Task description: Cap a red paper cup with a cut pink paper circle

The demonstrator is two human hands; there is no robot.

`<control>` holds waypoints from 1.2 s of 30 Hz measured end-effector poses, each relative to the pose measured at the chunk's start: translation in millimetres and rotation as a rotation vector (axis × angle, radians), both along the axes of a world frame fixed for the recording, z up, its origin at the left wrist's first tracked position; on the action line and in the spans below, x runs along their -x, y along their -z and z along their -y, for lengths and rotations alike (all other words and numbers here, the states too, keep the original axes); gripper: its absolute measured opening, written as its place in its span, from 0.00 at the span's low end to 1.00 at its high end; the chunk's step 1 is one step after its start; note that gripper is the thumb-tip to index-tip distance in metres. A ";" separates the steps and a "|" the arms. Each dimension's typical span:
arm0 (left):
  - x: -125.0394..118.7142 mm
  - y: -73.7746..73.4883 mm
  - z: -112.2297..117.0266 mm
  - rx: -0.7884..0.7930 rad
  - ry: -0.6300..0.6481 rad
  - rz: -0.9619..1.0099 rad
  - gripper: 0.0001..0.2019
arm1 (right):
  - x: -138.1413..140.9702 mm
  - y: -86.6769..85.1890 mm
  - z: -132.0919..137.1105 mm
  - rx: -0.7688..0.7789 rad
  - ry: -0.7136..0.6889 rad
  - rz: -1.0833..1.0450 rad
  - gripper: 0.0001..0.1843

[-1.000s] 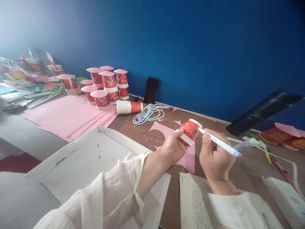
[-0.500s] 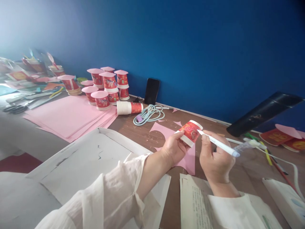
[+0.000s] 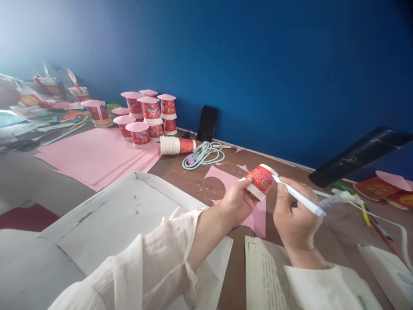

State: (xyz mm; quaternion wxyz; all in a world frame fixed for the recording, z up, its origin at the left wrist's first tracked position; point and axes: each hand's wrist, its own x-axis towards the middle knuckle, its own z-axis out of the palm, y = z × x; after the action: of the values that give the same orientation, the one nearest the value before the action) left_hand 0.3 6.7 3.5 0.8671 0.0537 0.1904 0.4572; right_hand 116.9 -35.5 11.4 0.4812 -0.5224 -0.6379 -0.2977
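Tilted above the table, a red patterned paper cup [image 3: 262, 180] with white bands at both ends is held by my left hand [image 3: 238, 202], thumb and fingers around its lower end. My right hand [image 3: 297, 215] grips a white marker pen [image 3: 303, 199] like a writing tool, its tip at the cup's printed side near the upper end. Whether the tip touches the cup I cannot tell. Beneath my left hand lies a pink paper offcut [image 3: 257, 221] with curved cut-outs.
Several red cups with pink paper tops [image 3: 150, 110] stand at the back left, beside pink sheets [image 3: 84, 155]. A nested cup stack [image 3: 170, 145], a coiled pale-blue cable [image 3: 203, 156], a phone [image 3: 208, 123] and a black cylinder [image 3: 358, 157] lie along the blue wall.
The view has shifted slightly, so most things sit a little further right. The marker tip has moved slightly toward the cup's right edge. Both hands keep their hold.
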 end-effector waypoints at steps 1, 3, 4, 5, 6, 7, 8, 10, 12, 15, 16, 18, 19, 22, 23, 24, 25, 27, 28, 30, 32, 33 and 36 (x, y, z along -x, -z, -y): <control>-0.3 -0.2 0.0 0.004 -0.006 -0.004 0.07 | 0.2 -0.3 0.2 -0.015 0.014 -0.012 0.06; -0.8 -0.6 0.1 0.003 -0.018 -0.005 0.07 | 0.7 -1.0 0.6 -0.064 0.031 -0.041 0.07; -1.2 -0.8 0.3 0.000 -0.023 -0.007 0.07 | 0.9 -1.2 0.7 -0.087 0.031 -0.052 0.07; -1.5 -1.0 0.5 -0.005 -0.027 -0.012 0.07 | 1.1 -1.2 0.7 -0.098 0.028 -0.059 0.07; -1.8 -1.2 0.9 -0.011 -0.032 -0.019 0.07 | 1.1 -1.2 0.8 -0.097 0.022 -0.056 0.07; -2.2 -1.2 1.4 -0.020 -0.039 -0.026 0.07 | 1.0 -0.9 0.8 -0.083 0.015 -0.050 0.07; -2.5 -1.2 1.8 -0.031 -0.044 -0.030 0.07 | 0.8 -0.6 0.8 -0.063 0.009 -0.044 0.07; -3.1 -0.8 2.6 -0.060 -0.041 -0.030 0.08 | 0.3 0.4 1.0 -0.030 -0.001 -0.034 0.07; -3.6 -0.2 3.0 -0.078 -0.032 -0.029 0.07 | -0.1 1.6 1.3 -0.016 -0.007 -0.028 0.07; -4.0 0.7 3.0 -0.088 -0.033 -0.030 0.06 | 0.5 2.8 1.7 -0.016 -0.011 -0.023 0.08; -4.1 0.8 3.1 -0.091 -0.037 -0.031 0.06 | 0.9 3.0 1.8 -0.017 -0.012 -0.022 0.08; -4.3 0.8 3.3 -0.096 -0.036 -0.040 0.06 | 2.2 3.1 1.9 -0.014 -0.009 -0.021 0.08; -4.4 0.6 3.5 -0.098 -0.032 -0.048 0.06 | 2.8 3.1 1.8 -0.013 -0.006 -0.021 0.08; -4.5 0.0 4.6 -0.101 -0.025 -0.069 0.07 | 4.5 3.2 1.4 -0.009 -0.002 -0.021 0.07; -4.5 -0.1 4.9 -0.101 -0.025 -0.074 0.07 | 4.8 3.2 1.3 -0.007 -0.001 -0.020 0.07; -4.5 -0.1 5.2 -0.103 -0.026 -0.078 0.07 | 5.0 3.3 1.1 0.000 0.002 -0.020 0.07; -4.5 0.0 5.4 -0.108 -0.024 -0.081 0.07 | 5.0 3.3 0.9 0.009 0.005 -0.021 0.07; -4.8 0.5 5.6 -0.130 -0.017 -0.087 0.07 | 5.0 3.4 0.6 0.022 0.013 -0.021 0.07; -5.0 0.9 5.6 -0.144 -0.017 -0.087 0.07 | 5.0 3.3 0.5 0.024 0.017 -0.019 0.07; -5.6 1.9 5.3 -0.171 -0.025 -0.087 0.07 | 5.1 3.1 0.4 0.021 0.022 -0.010 0.07; -6.2 2.8 5.1 -0.189 -0.039 -0.093 0.07 | 5.4 2.7 0.4 0.013 0.026 0.000 0.07; -6.4 3.1 5.1 -0.200 -0.042 -0.094 0.07 | 5.5 2.5 0.5 0.008 0.028 0.001 0.07; -6.3 3.5 5.6 -0.236 -0.054 -0.094 0.09 | 5.3 2.4 0.8 -0.009 0.018 -0.009 0.07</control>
State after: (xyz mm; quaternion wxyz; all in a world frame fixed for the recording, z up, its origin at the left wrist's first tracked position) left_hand 6.6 1.1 0.0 0.8321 0.1717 0.1772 0.4967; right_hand 111.6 -36.3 9.0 0.4836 -0.5273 -0.6297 -0.3026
